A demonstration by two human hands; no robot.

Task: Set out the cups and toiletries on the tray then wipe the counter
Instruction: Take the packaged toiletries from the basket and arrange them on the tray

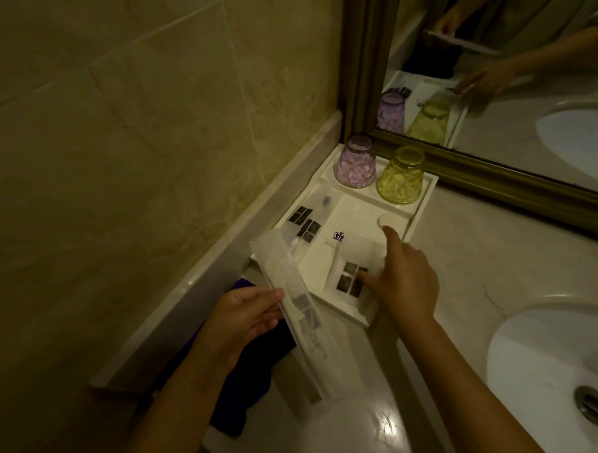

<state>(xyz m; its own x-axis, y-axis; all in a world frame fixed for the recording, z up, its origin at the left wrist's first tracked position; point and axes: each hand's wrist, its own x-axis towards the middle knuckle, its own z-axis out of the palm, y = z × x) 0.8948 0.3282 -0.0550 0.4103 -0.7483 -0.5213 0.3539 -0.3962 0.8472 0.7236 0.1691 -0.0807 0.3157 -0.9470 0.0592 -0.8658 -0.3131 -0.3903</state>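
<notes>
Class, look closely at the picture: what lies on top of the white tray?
On the white tray stand a purple cup and a yellow cup, both upside down, beside flat toiletry packets. The right hand covers part of one packet.

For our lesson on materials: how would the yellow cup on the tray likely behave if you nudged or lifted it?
The yellow cup stands upside down on its wide rim on the tray, so it probably slides rather than tips. Its see-through patterned wall suggests glass or hard plastic: likely stiff, perhaps breakable. It stands close to the purple cup, so a sideways push may knock them together.
</notes>
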